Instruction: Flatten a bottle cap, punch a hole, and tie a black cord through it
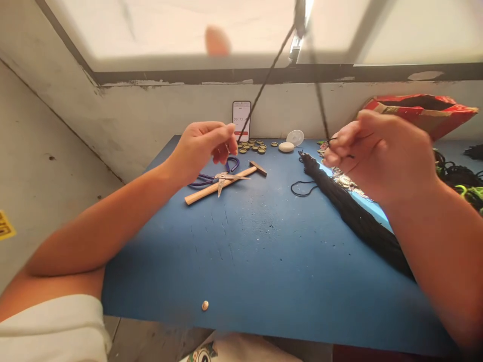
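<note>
Cord (266, 83) runs up from left hand (211, 141) and right hand (385, 151), both pinching it above the table (264, 281), this side of its far edge; a slack grip could, I'd guess, let it slip

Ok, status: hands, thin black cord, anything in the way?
Left hand, right hand: each pinching thin black cord. Cord slants up from both, converging near frame top. Blue-handled metal scissors, wooden-handled hammer lie below, off the cord.
</note>
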### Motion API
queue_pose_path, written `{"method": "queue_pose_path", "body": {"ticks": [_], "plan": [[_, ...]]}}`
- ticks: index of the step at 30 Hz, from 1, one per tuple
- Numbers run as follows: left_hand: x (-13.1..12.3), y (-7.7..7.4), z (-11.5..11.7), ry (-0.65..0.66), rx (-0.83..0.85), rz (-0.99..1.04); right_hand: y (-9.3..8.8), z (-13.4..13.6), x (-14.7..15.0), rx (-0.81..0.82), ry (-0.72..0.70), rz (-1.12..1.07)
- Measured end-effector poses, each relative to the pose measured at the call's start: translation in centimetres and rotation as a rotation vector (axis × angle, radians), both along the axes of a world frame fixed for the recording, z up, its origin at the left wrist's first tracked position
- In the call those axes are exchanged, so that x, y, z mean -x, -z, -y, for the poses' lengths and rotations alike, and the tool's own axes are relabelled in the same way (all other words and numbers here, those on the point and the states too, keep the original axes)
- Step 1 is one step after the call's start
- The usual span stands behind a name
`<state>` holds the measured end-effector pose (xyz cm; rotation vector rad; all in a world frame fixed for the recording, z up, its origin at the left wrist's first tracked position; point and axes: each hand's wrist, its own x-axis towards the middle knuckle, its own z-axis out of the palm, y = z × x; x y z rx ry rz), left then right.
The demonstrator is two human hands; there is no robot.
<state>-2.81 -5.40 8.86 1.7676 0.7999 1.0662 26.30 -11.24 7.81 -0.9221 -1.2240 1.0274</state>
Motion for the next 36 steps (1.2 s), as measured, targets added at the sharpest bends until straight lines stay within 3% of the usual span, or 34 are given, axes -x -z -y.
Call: {"method": "queue_pose_path", "body": {"ticks": [5,9,11,14,17,21,24,27,31,34,36], "plan": [[-0.1,0.6,-0.4,0.064,0.119,0.023,0.1,0.2,-0.1,0.052,-0.093,0.003],[-0.1,0.9,-0.6,0.082,0.167,0.029,-0.1,0.5,-0.2,0.033,-0.09,-0.019],[-0.1,0.8,-0.7,0.11,0.17,0.077,0.0,0.5,-0.3,0.037,-0.089,-0.013],[0.1,0.2,-0.7,0.05,0.109,0.111,0.2,0.4,-0.5,0.028,-0.049,0.007],[0.2,-0.3,-0.7,0.118,0.202,0.093,0.3,0.3,-0.6,0.045,-0.056,0.017],[0.4,-0.4,-0.5,0.071,0.085,0.065,0.0,0.5,-0.5,0.028,-0.033,-0.005],[0.3,-0.2,-0.4,0.127,0.129,0.044,-0.1,0.7,-0.3,0.048,-0.039,-0.003],[0.2,0.0,-0.4,0.07,0.082,0.034,0.1,0.9,-0.1,0.041,-0.038,0.012],[0.2,0.2,-0.3,0.111,0.113,0.012,0.4,0.9,0.0,0.037,-0.082,0.019],[0.1,0.2,-0.2,0.057,0.033,-0.031,0.4,0.9,0.0,0.032,-0.08,0.012],[0.1,0.1,-0.1,0.12,0.07,-0.057,0.1,1.0,-0.1,0.071,-0.111,0.001]]}}
